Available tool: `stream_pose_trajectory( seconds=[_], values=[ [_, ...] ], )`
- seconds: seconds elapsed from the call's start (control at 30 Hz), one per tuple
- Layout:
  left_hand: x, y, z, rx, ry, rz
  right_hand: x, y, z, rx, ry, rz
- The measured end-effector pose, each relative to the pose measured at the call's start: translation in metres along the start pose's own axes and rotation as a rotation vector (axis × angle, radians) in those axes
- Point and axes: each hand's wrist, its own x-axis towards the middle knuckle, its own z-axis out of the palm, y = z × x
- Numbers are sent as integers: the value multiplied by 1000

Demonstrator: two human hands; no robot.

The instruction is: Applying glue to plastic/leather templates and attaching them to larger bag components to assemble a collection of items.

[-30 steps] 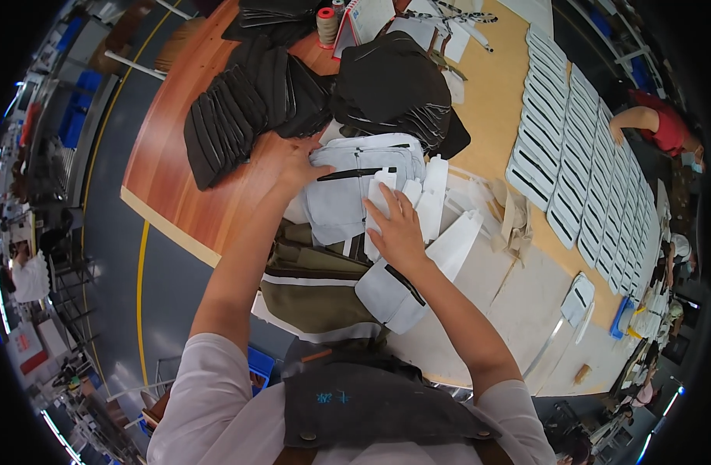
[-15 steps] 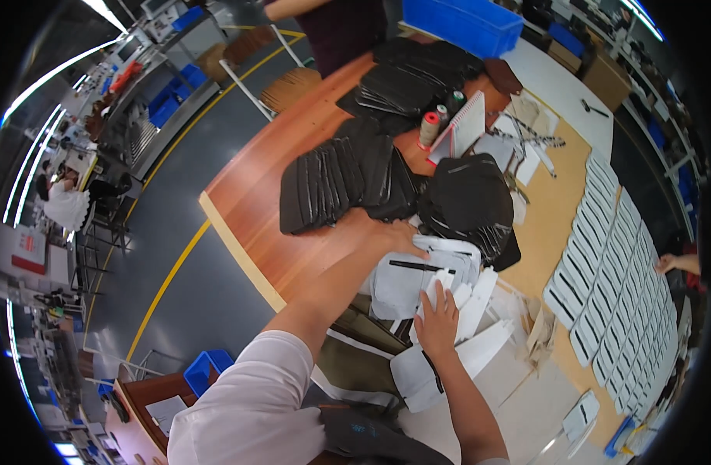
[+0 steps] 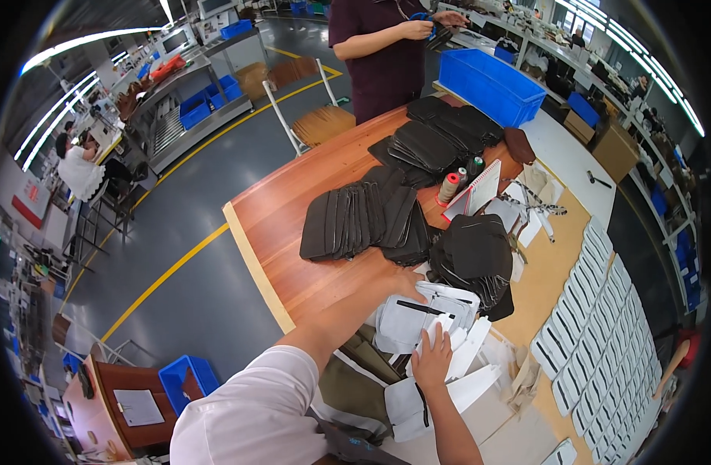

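Observation:
My left hand [image 3: 406, 287] reaches over the table to the upper left edge of a light grey fabric panel [image 3: 402, 325] with a black zipper strip across it. Its thumb and fingers are apart, resting by that edge; the fingertips are only partly visible. My right hand [image 3: 431, 358] lies with fingers spread on white strips [image 3: 468, 349] that fan out over the panel's right side. Below it, another grey panel [image 3: 402, 407] with a black strip lies partly under my right forearm. Olive-green fabric pieces [image 3: 351, 387] lie between my arms.
Stacks of black panels [image 3: 344, 221] stand beyond my hands, with thread spools [image 3: 448, 188] and a spiral notebook [image 3: 479, 190] behind. Rows of grey zippered panels [image 3: 595, 341] cover the right side. A blue bin [image 3: 491, 85] and a standing person [image 3: 382, 62] are at the far side.
The view has tilted up, showing more of the far person, who holds something blue-handled. My hands stay on the grey panel and white strips, with little visible movement.

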Motion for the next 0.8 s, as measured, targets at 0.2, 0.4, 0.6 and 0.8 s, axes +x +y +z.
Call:
stream_pose_trajectory(
  seconds=[0.2, 0.4, 0.6, 0.8],
  values=[
    [12, -10, 21, -128, 130, 2, 2, -1, 3, 13, -12, -22],
    [16, -9, 21, -299, 110, -7, 1, 2, 4, 0, -21, -5],
    [3, -13, 31, -379, 176, 32, -8, -1, 6, -22, -10, -16],
    [-54, 31, -37, 242, -17, -87, -7, 4, 7, 17, -5, 60]
  ],
)
